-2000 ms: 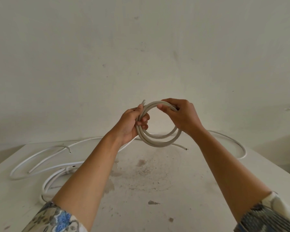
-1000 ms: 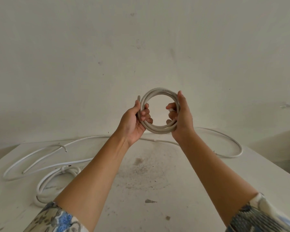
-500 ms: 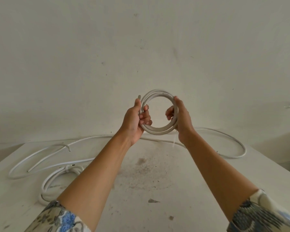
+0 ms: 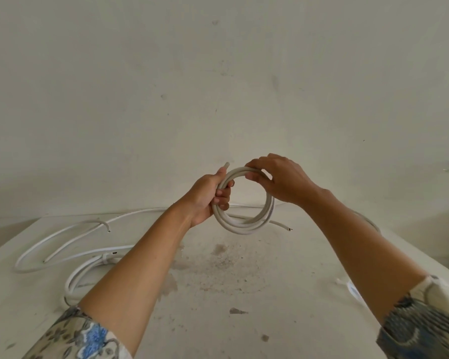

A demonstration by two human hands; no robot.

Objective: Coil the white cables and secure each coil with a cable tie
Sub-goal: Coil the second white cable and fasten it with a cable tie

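I hold a white cable coil [image 4: 240, 224] upright in the air above the table, several loops thick. My left hand [image 4: 208, 196] grips its left side, fingers curled through the ring, with one cable end sticking up past the thumb. My right hand [image 4: 280, 181] comes over the top and pinches the upper right arc of the coil. No cable tie shows on this coil.
A stained white table [image 4: 231, 294] stands against a pale wall. Loose white cables [image 4: 62, 238] curve across its left side, beside a coiled bundle [image 4: 88, 274] bound at its top. Another cable end [image 4: 283, 226] lies behind the coil.
My right hand has moved from the coil's right side to its top and now pinches the upper arc. The coil sits slightly lower; my left hand keeps its grip.
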